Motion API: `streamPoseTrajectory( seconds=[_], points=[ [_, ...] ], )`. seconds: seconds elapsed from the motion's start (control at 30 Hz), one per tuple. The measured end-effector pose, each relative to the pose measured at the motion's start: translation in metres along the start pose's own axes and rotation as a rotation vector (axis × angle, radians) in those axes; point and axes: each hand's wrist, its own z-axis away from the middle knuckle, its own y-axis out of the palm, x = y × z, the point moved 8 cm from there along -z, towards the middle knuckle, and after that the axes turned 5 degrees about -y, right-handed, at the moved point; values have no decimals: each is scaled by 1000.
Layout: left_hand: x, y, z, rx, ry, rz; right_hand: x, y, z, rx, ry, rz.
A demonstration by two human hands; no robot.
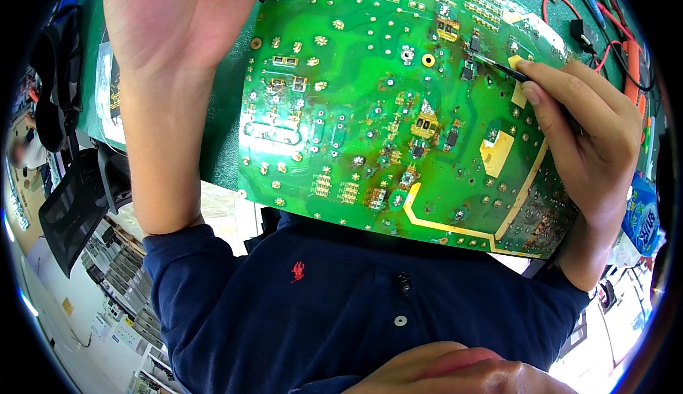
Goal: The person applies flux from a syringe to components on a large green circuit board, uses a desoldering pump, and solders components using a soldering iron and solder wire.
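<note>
A large green circuit board (363,138), with gold pads and brownish stained patches, fills the middle of the view. My right hand (583,124) grips slim dark tweezers (511,72) with silvery tips, which reach small black components (467,72) in the board's upper right. My left hand (178,17) is at the board's upper left, palm and wrist showing; its fingers are out of frame, so what it holds or touches is hidden.
Around the board are a green work mat (224,152), red and black cables (597,56), orange tools (632,74) and a blue package (642,216). A black mesh chair (71,209) and shelving stand at left, with a person (25,152) in the distance.
</note>
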Motion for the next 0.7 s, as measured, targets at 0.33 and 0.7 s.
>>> streamPoseTrajectory(
  seconds=[0.33, 0.7],
  points=[
    [-2, -3, -2, 24, 30, -66, 1, 0, -1, -4, -5, 3],
    [-3, -1, -1, 22, 39, -64, 1, 1, 0, -11, -15, -6]
  ],
)
